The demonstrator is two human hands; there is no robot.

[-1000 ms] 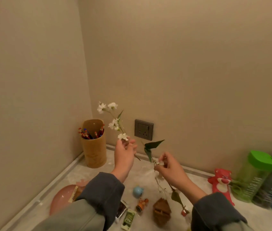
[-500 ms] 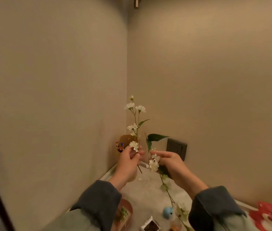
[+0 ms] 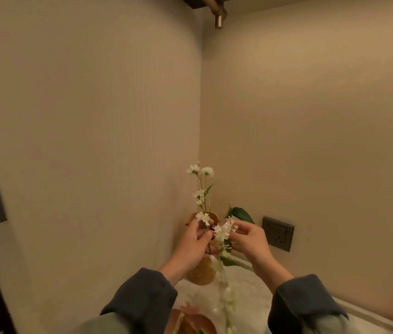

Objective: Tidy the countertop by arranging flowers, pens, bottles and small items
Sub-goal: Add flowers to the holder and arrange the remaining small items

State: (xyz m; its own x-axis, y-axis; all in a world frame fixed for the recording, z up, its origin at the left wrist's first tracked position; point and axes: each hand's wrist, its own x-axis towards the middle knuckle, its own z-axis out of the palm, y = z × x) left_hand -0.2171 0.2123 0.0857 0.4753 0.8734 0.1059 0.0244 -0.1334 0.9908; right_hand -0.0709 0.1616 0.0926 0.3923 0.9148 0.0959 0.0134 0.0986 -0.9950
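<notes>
Your left hand (image 3: 191,244) pinches the thin stem of an upright sprig of small white flowers (image 3: 201,186) between thumb and fingers. The sprig rises straight above your knuckles, in front of the corner where the two beige walls meet. Your right hand (image 3: 248,239) has its fingers curled and pinches a second sprig of white blossoms (image 3: 223,233). Its flower cluster sits between your two hands, close to the left thumb, and the rest of the stem hangs down, blurred, toward the pale marbled desk (image 3: 248,292). A broad dark green leaf (image 3: 240,213) stands up just behind your right fingers. Both sprigs are in the air above the desk.

A tan cylindrical holder (image 3: 201,273) stands behind your left hand, partly hidden by it; its contents cannot be made out. A dark grey wall socket (image 3: 278,233) sits on the right wall, just beside your right hand. At the lower edge a pink rounded object (image 3: 190,319) lies on the desk near your left sleeve.
</notes>
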